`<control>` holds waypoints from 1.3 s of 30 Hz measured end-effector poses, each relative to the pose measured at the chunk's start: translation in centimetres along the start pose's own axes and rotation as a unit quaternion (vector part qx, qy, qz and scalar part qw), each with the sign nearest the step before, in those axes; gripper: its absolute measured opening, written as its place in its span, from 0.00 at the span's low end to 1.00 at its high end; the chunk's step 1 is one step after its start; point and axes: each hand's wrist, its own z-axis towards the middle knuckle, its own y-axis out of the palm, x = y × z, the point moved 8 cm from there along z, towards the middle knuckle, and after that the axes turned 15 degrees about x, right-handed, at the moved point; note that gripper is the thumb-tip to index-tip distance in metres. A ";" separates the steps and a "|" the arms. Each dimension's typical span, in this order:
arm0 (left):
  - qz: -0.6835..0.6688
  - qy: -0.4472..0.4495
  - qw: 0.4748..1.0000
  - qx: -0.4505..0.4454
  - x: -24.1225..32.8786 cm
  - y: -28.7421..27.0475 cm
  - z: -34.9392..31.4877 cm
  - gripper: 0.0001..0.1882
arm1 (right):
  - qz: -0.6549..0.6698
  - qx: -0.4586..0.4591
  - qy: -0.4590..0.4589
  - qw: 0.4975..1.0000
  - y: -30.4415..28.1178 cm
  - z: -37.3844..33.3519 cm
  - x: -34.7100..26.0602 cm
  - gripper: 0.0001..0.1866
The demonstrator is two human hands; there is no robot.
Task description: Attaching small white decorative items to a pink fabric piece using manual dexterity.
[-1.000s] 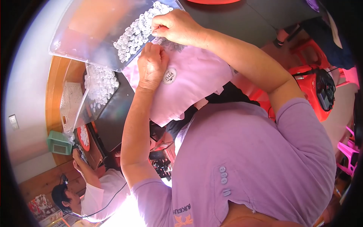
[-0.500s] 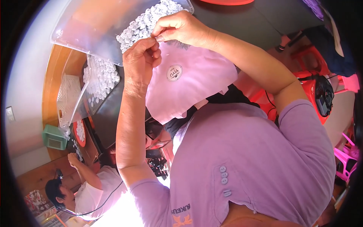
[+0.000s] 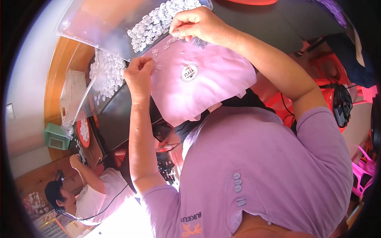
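Drawn apart, your left hand (image 3: 139, 77) and right hand (image 3: 204, 28) pinch, contents unclear; pink fabric (image 3: 202, 88) beneath probably catches white plastic pieces (image 3: 158, 67).

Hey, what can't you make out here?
Head view, bare right hand: its fingers hide anything pinched.
Head view, bare left hand: curled fingers hide whether it holds anything.
Head view, clear plastic tray: upper edge cuts off its far side.
Head view, curved red object: upper edge cuts it off.
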 end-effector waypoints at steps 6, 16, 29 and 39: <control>0.118 0.226 0.965 -0.067 3.2 1.0 -2.3 0.10 | -0.054 -0.007 -0.007 0.999 0.2 -0.1 0.4 0.03; 0.135 0.263 0.954 -0.042 3.0 0.4 -2.7 0.08 | -0.104 0.005 -0.040 0.994 0.0 -0.3 0.0 0.03; -0.296 -0.135 0.942 -0.081 4.1 2.4 -1.5 0.08 | -0.005 0.027 0.013 1.000 0.4 0.3 -2.2 0.05; -0.466 -0.223 0.847 -0.124 4.4 5.8 -1.0 0.09 | 0.033 0.078 -0.003 0.996 3.1 1.4 -2.1 0.01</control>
